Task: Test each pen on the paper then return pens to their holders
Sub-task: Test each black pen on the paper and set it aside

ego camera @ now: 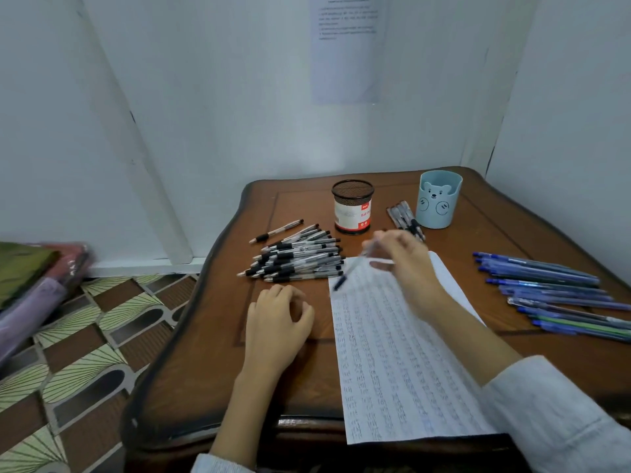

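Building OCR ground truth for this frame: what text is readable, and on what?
"Ball", next word cut off: label on the black mesh holder; its red logo is too blurred.
Wall sheet: printed lines, too blurred to read.
Paper on the table: rows of pen marks, unreadable.
Blue bear holder: drawn face, no text.
Pen in the right hand: motion-blurred, nothing readable.

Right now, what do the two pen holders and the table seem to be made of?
Black mesh holder: apparently metal wire mesh, see-through at the rim, paper label wrapped round. Blue bear holder: probably matte plastic, smooth and opaque. Table: glossy varnished wood, perhaps veneer, with reflections.
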